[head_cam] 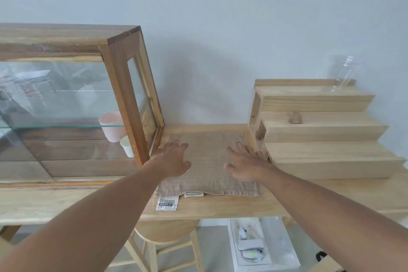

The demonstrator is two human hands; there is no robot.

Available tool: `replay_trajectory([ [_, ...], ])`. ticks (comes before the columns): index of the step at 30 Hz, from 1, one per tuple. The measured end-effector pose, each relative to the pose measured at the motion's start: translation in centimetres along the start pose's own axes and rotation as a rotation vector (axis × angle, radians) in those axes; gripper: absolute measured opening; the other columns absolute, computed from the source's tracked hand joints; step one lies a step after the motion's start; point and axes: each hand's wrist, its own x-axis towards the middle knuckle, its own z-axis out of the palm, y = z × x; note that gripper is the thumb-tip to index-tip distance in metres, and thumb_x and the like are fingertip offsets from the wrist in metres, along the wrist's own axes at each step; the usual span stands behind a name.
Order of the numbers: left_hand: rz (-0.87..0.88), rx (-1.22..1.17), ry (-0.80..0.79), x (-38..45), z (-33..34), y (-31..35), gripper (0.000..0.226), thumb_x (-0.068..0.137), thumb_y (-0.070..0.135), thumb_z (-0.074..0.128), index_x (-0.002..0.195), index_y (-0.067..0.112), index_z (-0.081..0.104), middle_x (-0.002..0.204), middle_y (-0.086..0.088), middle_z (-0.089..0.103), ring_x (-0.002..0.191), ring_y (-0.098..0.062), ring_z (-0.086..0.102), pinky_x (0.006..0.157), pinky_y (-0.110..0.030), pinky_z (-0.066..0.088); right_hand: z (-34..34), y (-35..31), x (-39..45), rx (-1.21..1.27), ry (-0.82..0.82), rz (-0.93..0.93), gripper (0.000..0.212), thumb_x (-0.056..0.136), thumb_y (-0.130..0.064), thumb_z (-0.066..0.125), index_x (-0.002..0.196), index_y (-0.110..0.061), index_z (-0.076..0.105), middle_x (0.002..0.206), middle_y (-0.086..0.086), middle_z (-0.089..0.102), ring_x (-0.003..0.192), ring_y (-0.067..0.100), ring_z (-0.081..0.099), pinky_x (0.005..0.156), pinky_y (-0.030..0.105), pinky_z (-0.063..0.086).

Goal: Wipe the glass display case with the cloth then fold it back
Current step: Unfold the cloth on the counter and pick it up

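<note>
A beige woven cloth (208,161) lies flat on the wooden table (220,205), between the display case and a stepped stand. Its paper tags (167,202) stick out at the front edge. The wood-framed glass display case (66,104) stands at the left, with glass panes and a glass shelf. My left hand (173,158) rests palm down on the cloth's left part, fingers spread. My right hand (245,162) rests palm down on the cloth's right part, fingers spread toward the stand. Neither hand grips anything.
Inside the case sit a pink cup (111,125) and a small white cup (127,146). A stepped wooden stand (320,130) fills the right, with a clear glass vessel (343,74) on top. A wooden stool (167,240) and a white box (262,243) sit below the table.
</note>
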Motion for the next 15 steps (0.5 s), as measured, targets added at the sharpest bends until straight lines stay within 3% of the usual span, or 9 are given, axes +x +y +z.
replay_trajectory([
  [8,-0.007,0.001,-0.048,-0.2,1.7,0.4,0.076,0.100,0.051,0.049,0.163,0.027,0.014,0.172,-0.006,0.006,0.158,-0.027,0.011,0.123,-0.052,0.024,1.1,-0.2,-0.7,-0.007,-0.013,-0.021,0.070,0.109,-0.055,0.030,0.167,-0.032,-0.001,0.174,0.003,-0.016,0.160,0.027,-0.010,0.128,0.055,0.002],
  [15,0.042,-0.017,-0.121,-1.0,5.1,0.6,0.075,0.102,0.055,0.042,0.164,0.026,0.010,0.173,-0.006,-0.001,0.159,-0.027,0.003,0.126,-0.051,0.012,4.2,-0.6,-1.6,0.009,-0.043,-0.067,0.070,0.107,-0.055,0.030,0.166,-0.033,0.000,0.175,0.002,-0.012,0.160,0.025,-0.008,0.128,0.047,0.002],
])
